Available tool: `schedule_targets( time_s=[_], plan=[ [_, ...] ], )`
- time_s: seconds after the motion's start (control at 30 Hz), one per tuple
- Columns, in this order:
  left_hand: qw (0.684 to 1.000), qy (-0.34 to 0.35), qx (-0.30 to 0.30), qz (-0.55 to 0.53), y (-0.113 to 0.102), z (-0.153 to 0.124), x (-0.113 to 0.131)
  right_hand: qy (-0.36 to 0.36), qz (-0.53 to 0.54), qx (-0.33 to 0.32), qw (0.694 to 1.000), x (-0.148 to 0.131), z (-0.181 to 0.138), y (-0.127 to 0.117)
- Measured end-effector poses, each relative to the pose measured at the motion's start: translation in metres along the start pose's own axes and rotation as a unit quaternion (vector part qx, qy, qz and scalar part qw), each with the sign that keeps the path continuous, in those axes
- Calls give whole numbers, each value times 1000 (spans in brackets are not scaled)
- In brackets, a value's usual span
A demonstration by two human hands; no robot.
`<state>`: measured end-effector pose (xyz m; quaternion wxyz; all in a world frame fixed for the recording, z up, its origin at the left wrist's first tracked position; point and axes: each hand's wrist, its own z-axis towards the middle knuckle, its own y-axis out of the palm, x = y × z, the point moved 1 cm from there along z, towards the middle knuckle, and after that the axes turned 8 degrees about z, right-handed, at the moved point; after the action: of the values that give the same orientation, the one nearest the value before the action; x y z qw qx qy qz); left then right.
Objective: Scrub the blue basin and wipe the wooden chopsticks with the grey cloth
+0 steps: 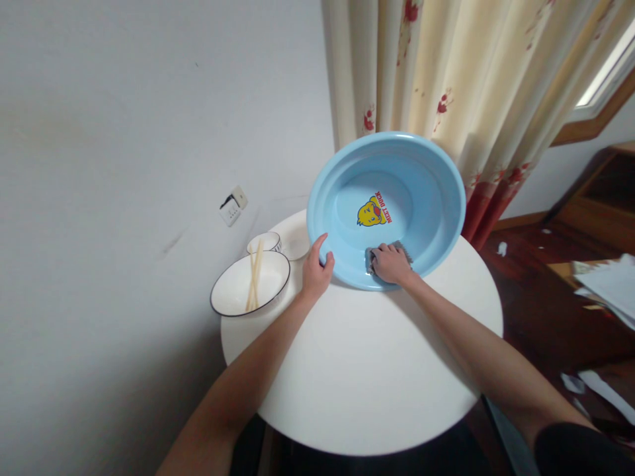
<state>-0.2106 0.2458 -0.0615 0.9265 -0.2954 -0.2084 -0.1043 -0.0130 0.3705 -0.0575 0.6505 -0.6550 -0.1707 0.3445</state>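
Observation:
A light blue plastic basin (436,192) with a yellow duck picture stands tilted on the far side of a round white table (367,370). My left hand (316,268) grips the basin's near-left rim, fingers curled over the edge. My right hand (390,264) is inside the basin at its near wall, closed on a grey cloth (403,250) pressed against the plastic.
A white bowl with a dark rim (233,297) holds wooden chopsticks (254,281) at the table's left. A smaller bowl (269,242) and a white saucer (296,244) sit behind it. A floral curtain (446,79) hangs behind the basin. Papers (608,284) lie at right over a wooden floor.

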Motion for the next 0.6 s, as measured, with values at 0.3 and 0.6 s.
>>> schedule_targets(
  time_s=[0.3,0.6],
  plan=[
    [999,22,-49,-2,2,-7,3,40,31,28,998,-10,7,10],
    [996,26,-87,-24,5,-8,3,-38,95,11,995,-21,5,11]
  ],
)
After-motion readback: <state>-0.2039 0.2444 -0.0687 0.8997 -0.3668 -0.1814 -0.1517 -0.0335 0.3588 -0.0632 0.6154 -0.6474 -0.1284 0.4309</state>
